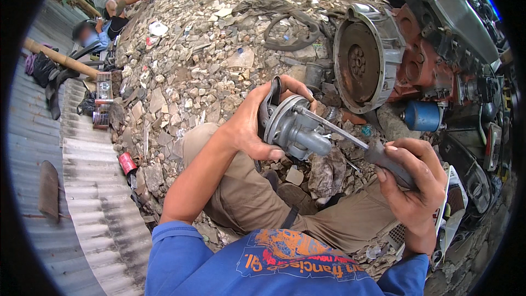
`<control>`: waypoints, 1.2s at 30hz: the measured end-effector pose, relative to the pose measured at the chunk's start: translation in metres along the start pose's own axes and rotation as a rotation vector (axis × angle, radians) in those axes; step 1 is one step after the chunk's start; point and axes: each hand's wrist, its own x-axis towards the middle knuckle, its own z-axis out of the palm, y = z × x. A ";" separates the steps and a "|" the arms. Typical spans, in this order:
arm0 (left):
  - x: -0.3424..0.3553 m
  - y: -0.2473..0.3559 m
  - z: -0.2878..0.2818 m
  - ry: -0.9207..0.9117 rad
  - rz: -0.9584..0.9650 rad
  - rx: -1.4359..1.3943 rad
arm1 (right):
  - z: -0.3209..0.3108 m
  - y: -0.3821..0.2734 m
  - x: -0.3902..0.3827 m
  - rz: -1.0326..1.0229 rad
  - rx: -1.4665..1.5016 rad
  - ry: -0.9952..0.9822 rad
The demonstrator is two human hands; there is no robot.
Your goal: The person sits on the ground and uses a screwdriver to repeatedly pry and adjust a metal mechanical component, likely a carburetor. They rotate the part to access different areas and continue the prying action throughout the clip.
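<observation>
My left hand (247,126) is wrapped round a grey metal fuel pump (300,132), with its round flanged side turned towards my right. The pump is held up above my bent legs. In my right hand (413,183) is a screwdriver (342,134), its dark handle gripped between thumb and fingers. The steel shaft slants up to the left. Its tip meets the upper edge of the pump's rim at a screw; the screw's head is hidden. Part of the pump's back lies out of sight behind my left palm.
At the right stands a red engine (419,60) with a round grey bell housing (383,57) and a blue oil filter (423,116). A black hose (293,46) lies on the rubble. Corrugated sheets (93,186) and a red can (127,163) are at the left; two people sit far left.
</observation>
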 end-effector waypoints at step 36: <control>-0.011 -0.009 0.023 -0.037 -0.265 0.305 | -0.022 0.024 -0.012 0.103 -0.125 -0.477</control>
